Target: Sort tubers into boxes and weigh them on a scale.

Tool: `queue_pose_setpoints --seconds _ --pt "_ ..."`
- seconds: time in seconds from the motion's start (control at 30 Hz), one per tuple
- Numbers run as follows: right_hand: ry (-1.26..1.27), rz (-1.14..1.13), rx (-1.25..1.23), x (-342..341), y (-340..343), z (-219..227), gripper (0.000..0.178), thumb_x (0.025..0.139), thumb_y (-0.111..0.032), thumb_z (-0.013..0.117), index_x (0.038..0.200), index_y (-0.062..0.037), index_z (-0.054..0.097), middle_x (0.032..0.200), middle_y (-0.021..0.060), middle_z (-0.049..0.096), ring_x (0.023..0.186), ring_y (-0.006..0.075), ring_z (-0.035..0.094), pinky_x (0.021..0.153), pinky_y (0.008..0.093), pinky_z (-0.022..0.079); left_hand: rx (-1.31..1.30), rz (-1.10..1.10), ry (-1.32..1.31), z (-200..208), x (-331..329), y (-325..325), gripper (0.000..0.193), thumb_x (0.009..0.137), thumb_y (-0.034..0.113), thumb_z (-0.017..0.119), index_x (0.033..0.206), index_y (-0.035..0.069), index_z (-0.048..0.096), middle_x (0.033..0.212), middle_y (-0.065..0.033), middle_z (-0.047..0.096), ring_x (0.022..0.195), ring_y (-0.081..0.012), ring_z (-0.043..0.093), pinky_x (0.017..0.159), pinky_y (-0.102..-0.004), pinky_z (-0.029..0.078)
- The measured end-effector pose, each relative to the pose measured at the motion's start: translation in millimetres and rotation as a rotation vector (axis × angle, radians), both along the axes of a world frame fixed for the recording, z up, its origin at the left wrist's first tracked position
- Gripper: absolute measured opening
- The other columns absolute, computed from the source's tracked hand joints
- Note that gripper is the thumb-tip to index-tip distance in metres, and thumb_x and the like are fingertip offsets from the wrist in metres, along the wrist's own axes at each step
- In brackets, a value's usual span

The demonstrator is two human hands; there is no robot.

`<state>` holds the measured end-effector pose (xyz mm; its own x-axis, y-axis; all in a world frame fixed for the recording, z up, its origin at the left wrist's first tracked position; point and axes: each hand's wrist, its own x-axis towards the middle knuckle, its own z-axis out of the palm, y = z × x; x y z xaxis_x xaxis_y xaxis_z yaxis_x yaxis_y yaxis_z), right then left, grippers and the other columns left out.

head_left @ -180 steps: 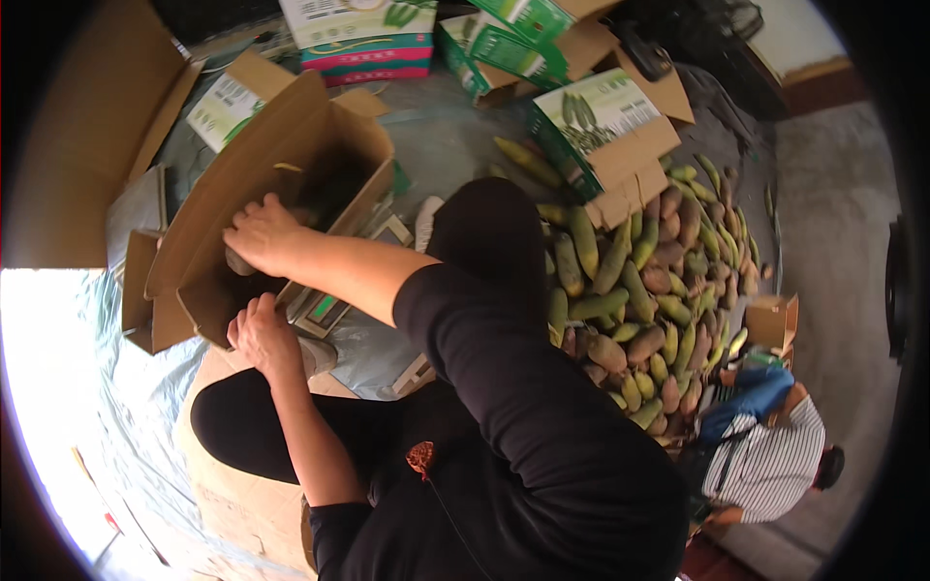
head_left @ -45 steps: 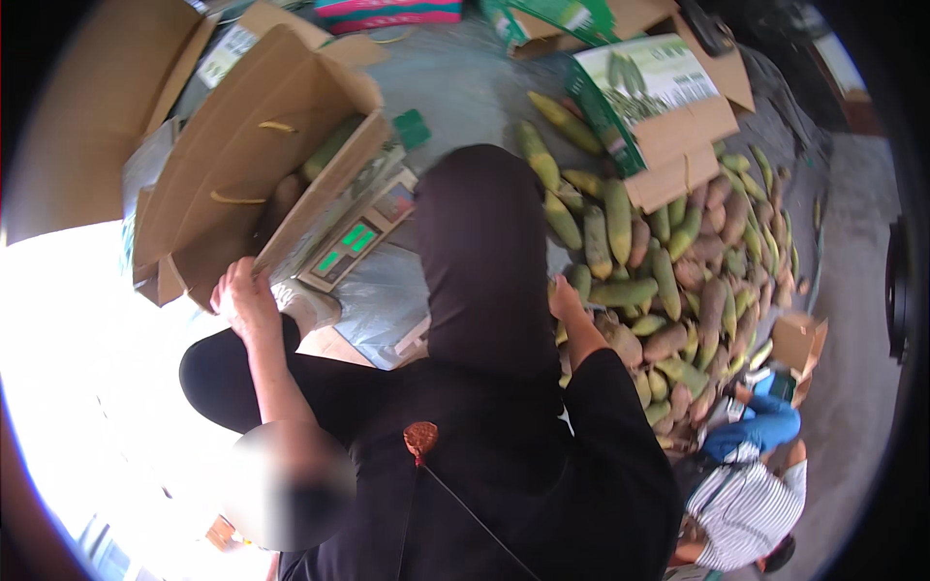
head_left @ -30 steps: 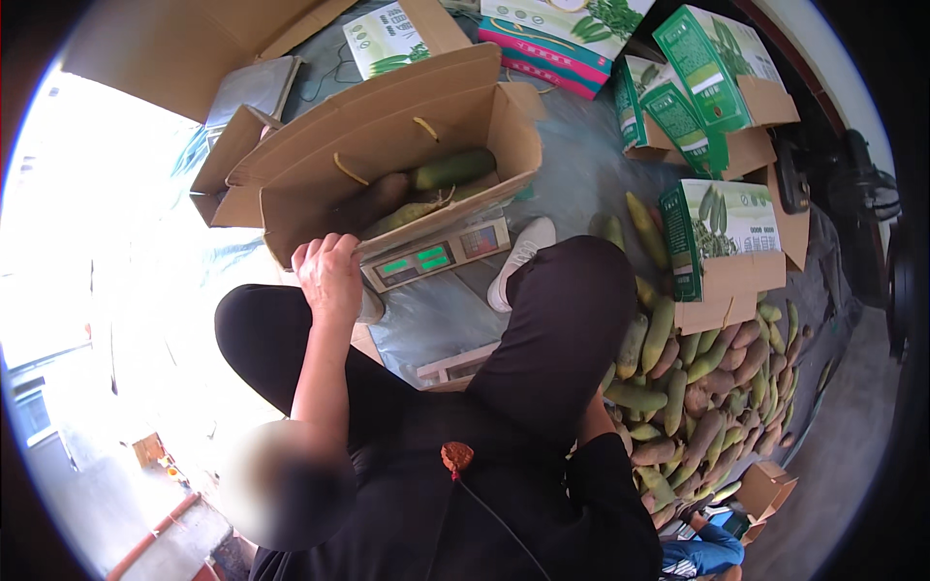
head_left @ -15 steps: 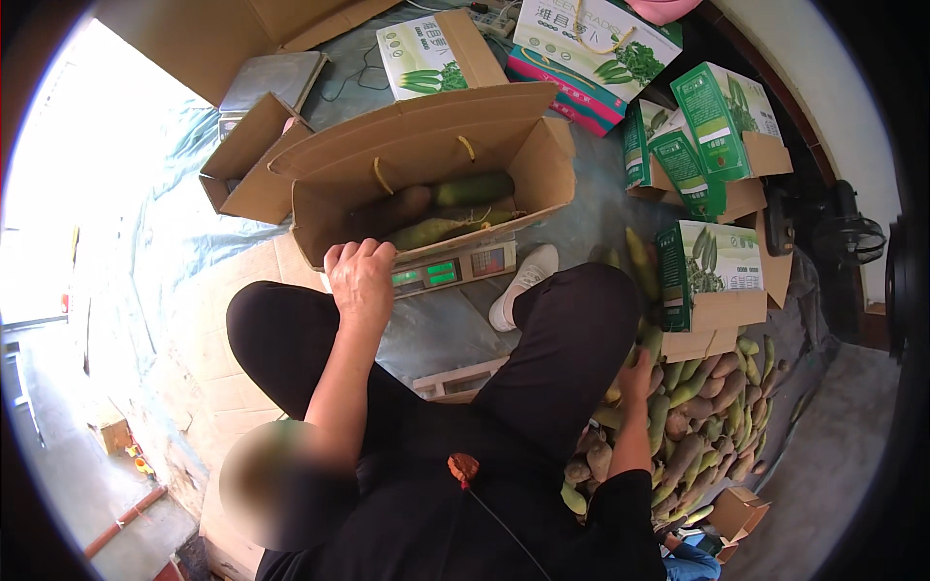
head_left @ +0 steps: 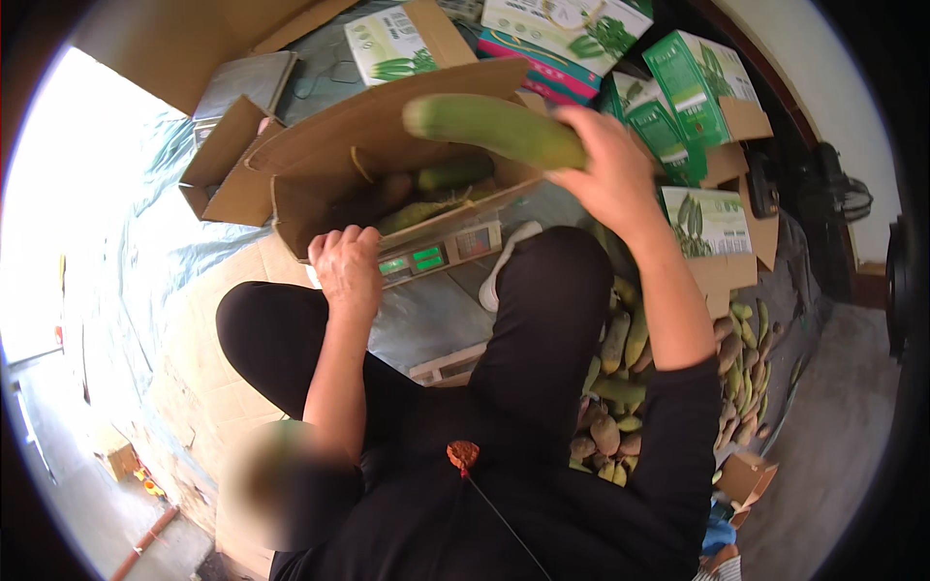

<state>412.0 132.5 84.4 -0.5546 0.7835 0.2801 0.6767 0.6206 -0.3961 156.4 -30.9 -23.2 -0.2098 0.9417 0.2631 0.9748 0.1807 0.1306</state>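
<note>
My right hand [head_left: 612,172] is wrapped round one end of a long green radish [head_left: 494,128], lifted above the right side of an open cardboard box [head_left: 325,145]. With its fingers hooked over the box's near rim, my left hand [head_left: 347,266] grips the left part of that edge. Inside lie several radishes [head_left: 455,172], green and brownish, partly in shadow. The box rests on a scale [head_left: 426,258] whose green displays glow below the rim. A yellow cord handle [head_left: 362,165] hangs on the box's inner far side.
A large pile of radishes [head_left: 746,363] spreads to my right. Printed green-and-white cartons [head_left: 712,223] stand beyond it, with more boxes [head_left: 387,44] at the back. A smaller open box [head_left: 225,160] sits left of the scale. A black fan [head_left: 843,189] stands far right.
My right hand has risen from the pile, carrying a green radish up and over to the box. My left hand stays on the rim. The whole view has shifted slightly.
</note>
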Motion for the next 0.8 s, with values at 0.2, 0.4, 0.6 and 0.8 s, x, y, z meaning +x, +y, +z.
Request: queue_pose_setpoints --seconds 0.2,0.4,0.6,0.8 --pt "0.101 0.127 0.028 -47.2 11.0 -27.9 0.061 0.068 -0.015 0.073 0.123 -0.0083 0.048 0.114 0.0117 0.058 0.109 0.0313 0.052 0.091 0.0387 0.044 -0.037 0.02 0.053 -1.3 0.3 0.3 0.005 0.071 0.01 0.061 0.074 0.014 0.061 0.075 -0.0016 0.058 0.079 -0.0224 0.057 0.083 -0.0386 0.039" --pt "0.283 -0.184 -0.355 59.9 -6.9 -67.4 0.044 0.076 -0.018 0.071 0.116 -0.0064 0.056 0.104 0.0117 0.063 0.097 0.0214 0.059 0.082 0.0332 0.048 -0.118 0.007 0.051 1.3 2.2 1.2 0.016 0.07 0.012 0.066 0.085 0.011 0.062 0.084 -0.0042 0.061 0.087 -0.0245 0.057 0.084 -0.0397 0.039" --pt "0.154 -0.662 -0.493 215.3 -86.9 -192.9 0.045 0.069 -0.022 0.073 0.109 -0.0061 0.06 0.092 0.0166 0.065 0.086 0.0292 0.063 0.075 0.0365 0.05 -0.128 -0.006 0.085 -5.1 2.7 -0.5 0.02 0.072 0.013 0.067 0.091 0.011 0.062 0.089 -0.0036 0.063 0.089 -0.0247 0.058 0.085 -0.0398 0.038" --pt "-0.29 -0.712 -0.591 304.0 -233.8 -339.0 0.026 0.078 -0.027 0.062 0.085 -0.0016 0.062 0.081 0.0212 0.059 0.08 0.0341 0.061 0.069 0.0439 0.048 -0.167 0.014 0.119 -8.6 6.7 0.9 0.02 0.074 0.017 0.066 0.092 0.01 0.062 0.09 -0.0034 0.063 0.09 -0.0247 0.058 0.085 -0.0408 0.039"
